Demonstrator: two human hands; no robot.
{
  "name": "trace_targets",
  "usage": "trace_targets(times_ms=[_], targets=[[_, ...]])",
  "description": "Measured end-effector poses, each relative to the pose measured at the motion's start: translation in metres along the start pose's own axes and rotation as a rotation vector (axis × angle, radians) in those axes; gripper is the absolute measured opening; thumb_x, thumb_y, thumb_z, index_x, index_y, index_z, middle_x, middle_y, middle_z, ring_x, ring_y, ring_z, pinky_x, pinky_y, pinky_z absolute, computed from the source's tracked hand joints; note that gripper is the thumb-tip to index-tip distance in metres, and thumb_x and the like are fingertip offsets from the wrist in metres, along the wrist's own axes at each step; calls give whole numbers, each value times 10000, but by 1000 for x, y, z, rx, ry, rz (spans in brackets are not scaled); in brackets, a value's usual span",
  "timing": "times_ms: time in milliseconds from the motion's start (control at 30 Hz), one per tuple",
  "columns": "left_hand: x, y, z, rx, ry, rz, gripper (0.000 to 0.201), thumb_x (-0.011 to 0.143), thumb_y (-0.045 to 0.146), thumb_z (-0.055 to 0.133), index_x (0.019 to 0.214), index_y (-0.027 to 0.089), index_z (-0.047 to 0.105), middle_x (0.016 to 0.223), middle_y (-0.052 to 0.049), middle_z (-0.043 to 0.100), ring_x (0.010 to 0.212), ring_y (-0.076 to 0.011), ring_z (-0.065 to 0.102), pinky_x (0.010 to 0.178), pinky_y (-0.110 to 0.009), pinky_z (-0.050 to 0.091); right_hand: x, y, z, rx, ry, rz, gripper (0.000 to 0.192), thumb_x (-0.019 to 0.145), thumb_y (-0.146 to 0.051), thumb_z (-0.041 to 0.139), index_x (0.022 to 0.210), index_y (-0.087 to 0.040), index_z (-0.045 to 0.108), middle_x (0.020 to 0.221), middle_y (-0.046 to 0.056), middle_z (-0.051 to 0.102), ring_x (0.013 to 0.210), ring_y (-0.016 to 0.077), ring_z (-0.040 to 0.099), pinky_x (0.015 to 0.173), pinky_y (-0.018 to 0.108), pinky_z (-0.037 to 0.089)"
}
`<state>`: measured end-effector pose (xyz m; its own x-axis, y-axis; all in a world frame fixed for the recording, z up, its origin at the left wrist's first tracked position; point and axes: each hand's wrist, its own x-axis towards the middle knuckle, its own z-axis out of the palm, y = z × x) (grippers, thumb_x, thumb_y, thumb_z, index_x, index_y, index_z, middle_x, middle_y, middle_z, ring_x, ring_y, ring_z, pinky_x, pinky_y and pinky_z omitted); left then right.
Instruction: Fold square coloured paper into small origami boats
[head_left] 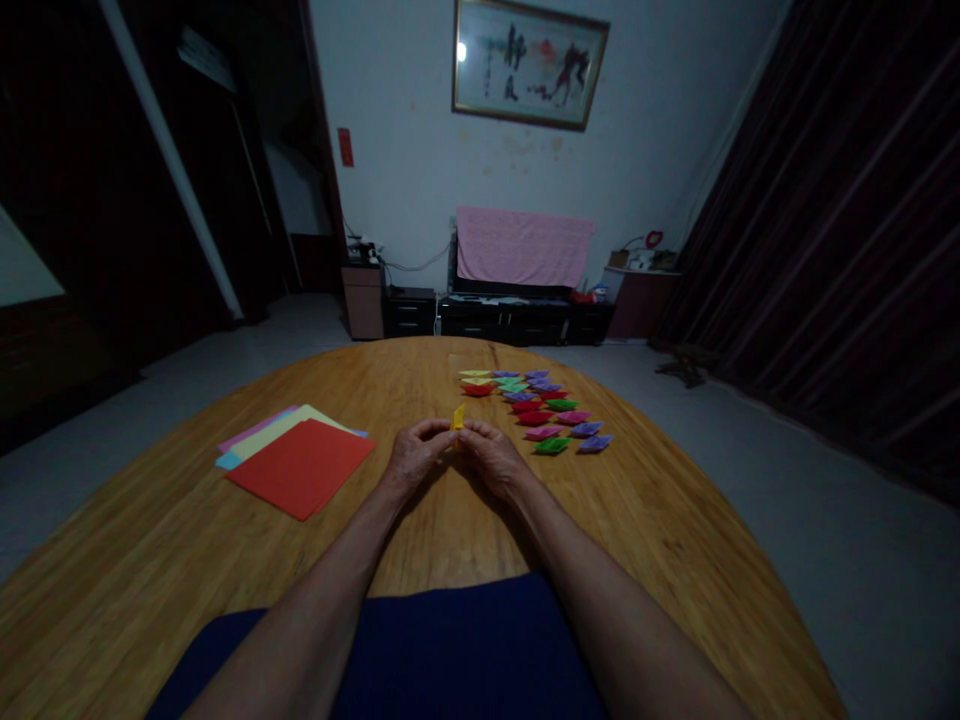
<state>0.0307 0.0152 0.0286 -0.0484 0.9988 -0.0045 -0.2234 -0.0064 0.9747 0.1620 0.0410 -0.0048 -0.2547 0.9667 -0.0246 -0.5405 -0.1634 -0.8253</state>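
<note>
Between my two hands, a small folded piece of yellow paper (458, 416) stands upright, just above the middle of the table. My left hand (417, 453) pinches it from the left with thumb and fingers. From the right, my right hand (489, 452) pinches the same paper, and the fingertips of both hands nearly meet. Its lower part is hidden by the fingers. Just beyond my right hand lie several folded paper boats in rows, among them a green boat (552, 446), a pink boat (543, 433), a purple boat (595, 443) and a red boat (478, 391).
A fanned stack of coloured paper sheets, red sheet (300, 468) on top, lies left of my hands on the round wooden table (600, 540). Past the table's far edge stand a low black cabinet (510, 320) and a screen draped with a pink cloth (525, 247).
</note>
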Motion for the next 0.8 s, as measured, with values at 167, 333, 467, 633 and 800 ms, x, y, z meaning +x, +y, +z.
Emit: trace_targets(times_ms=[167,333,467,633,800], targets=[[5,-5,-1,26,32,40,350,540,349,835,789,135,713,606,12,631,488,-83,510,486,-213,395,-2,0,3,13,1,3,357,567,-263,873,829,-170,648,702,-9,678,608,115,624,609,228,483],[17,-19,-6,107,48,160,272,608,355,785,771,146,723,646,-5,640,530,-111,538,518,-239,415,-3,2,4,6,-2,-1,353,569,-276,869,816,-178,637,707,-8,673,619,119,624,613,233,480],[25,-26,-15,403,83,448,111,721,274,693,734,169,727,778,-38,671,723,-162,622,659,-265,467,-1,-1,4,-130,47,-89,375,590,-274,838,907,-208,649,840,6,690,683,126,633,610,229,477],[26,-23,-22,827,37,595,120,820,209,622,798,192,738,802,-47,692,750,-169,626,706,-276,458,5,-4,-2,-416,119,-313,333,626,-263,766,943,-231,669,924,16,691,751,146,641,666,266,506],[26,-22,-23,816,-45,648,150,840,236,622,882,184,756,826,-60,699,769,-176,638,715,-282,476,5,-1,-5,-562,53,-354,170,702,-303,696,836,-199,691,771,16,676,696,155,635,665,290,516]])
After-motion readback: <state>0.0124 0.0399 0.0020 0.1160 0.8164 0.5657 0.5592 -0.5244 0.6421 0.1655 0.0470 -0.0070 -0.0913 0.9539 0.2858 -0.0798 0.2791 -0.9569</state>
